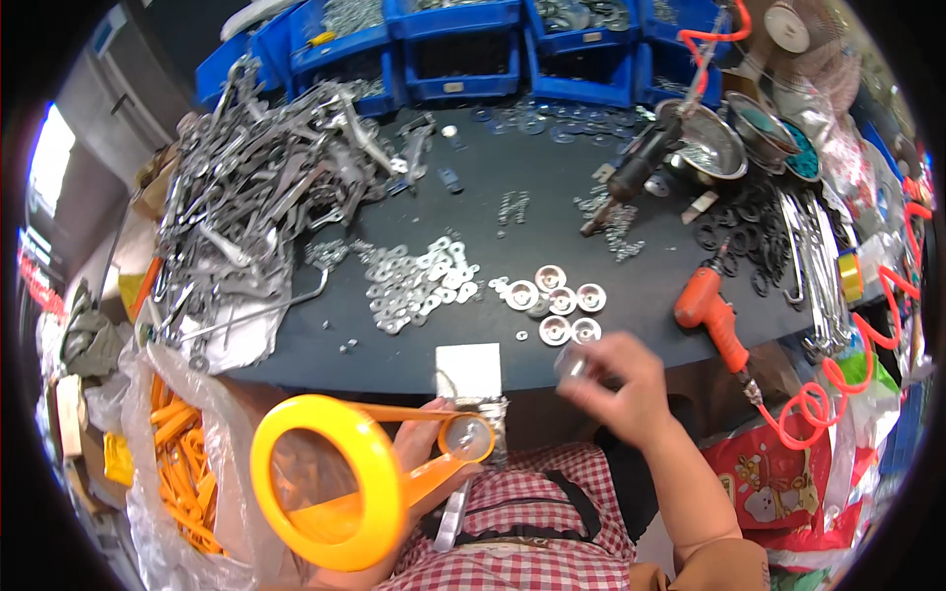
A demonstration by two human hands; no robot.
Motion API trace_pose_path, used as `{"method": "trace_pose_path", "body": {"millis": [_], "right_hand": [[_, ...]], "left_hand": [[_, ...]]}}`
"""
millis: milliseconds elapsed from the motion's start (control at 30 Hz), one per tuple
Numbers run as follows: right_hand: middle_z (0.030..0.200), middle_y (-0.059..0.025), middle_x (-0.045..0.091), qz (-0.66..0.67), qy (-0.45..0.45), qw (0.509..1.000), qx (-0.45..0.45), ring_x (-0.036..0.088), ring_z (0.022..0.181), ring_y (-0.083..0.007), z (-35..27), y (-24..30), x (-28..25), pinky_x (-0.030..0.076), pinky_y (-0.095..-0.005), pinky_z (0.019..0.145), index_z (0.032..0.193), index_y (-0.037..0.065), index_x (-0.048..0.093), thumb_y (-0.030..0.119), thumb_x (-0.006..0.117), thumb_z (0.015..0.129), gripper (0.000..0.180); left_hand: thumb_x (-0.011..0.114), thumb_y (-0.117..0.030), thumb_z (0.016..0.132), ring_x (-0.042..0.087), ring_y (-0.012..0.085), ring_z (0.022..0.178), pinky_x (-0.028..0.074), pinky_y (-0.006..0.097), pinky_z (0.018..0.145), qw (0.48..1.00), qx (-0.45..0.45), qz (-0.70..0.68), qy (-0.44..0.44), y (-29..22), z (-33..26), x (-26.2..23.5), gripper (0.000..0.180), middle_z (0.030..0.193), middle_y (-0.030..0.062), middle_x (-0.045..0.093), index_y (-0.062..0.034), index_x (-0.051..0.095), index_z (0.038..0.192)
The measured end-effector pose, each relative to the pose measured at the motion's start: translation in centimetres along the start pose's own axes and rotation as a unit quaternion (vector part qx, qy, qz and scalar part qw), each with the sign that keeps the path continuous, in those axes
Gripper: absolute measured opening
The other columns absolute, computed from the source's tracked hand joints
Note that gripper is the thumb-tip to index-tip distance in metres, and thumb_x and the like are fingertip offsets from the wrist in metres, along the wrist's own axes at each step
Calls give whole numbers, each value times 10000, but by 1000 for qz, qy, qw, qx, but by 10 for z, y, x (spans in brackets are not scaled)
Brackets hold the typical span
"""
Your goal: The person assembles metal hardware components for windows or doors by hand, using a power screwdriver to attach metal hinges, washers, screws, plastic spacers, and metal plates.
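Observation:
My left hand (419, 453) holds a large orange-yellow plastic ring part with a handle (330, 483) over my lap, near the table's front edge. A smaller round opening at its handle end (468, 438) sits by my fingers. My right hand (616, 384) is raised just in front of the table edge, fingers pinched on a small round silver metal disc (572, 366). Several similar silver cupped discs (557, 305) lie on the dark table (532, 187) just beyond that hand. A scatter of small flat metal washers (414, 281) lies to their left.
A heap of grey metal brackets (261, 187) fills the table's left. Blue bins (463, 49) line the back. An orange power screwdriver (714, 320) with coiled hose (818, 399) lies at right, a black one (636, 167) behind. A bag of orange plastic parts (182, 453) hangs at lower left.

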State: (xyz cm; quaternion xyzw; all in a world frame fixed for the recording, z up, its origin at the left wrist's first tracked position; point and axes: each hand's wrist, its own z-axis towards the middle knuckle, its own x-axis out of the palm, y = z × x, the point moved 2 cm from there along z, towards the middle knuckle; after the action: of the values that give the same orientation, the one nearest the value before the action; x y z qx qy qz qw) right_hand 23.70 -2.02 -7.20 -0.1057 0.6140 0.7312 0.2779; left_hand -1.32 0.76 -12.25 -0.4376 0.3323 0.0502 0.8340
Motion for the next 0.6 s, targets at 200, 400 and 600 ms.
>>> {"method": "trace_pose_path", "body": {"millis": [200, 400, 600], "right_hand": [[775, -50, 551, -46, 186, 969, -156, 560, 733, -220, -7, 45, 63, 470, -326, 607, 941, 124, 587, 206, 650, 695, 267], [781, -48, 544, -82, 176, 971, -143, 559, 738, -218, -11, 49, 61, 475, -326, 606, 927, 117, 585, 232, 641, 702, 259], [775, -56, 544, -91, 125, 976, -155, 563, 718, -227, -20, 55, 69, 470, -337, 604, 937, 76, 576, 231, 645, 705, 287]], "left_hand": [[722, -293, 654, 509, 314, 1045, 403, 383, 887, 985, -93, -145, -13, -10, 6, 4, 640, 1120, 165, 528, 2, 457, 1158], [759, -141, 567, 523, 315, 1014, 421, 373, 860, 999, 34, 17, 25, -20, 14, -6, 654, 1118, 169, 529, 6, 465, 1133], [775, -81, 535, 502, 302, 985, 400, 373, 843, 999, -5, -40, 18, -19, 8, -10, 671, 1078, 132, 508, -20, 462, 1126]]}}
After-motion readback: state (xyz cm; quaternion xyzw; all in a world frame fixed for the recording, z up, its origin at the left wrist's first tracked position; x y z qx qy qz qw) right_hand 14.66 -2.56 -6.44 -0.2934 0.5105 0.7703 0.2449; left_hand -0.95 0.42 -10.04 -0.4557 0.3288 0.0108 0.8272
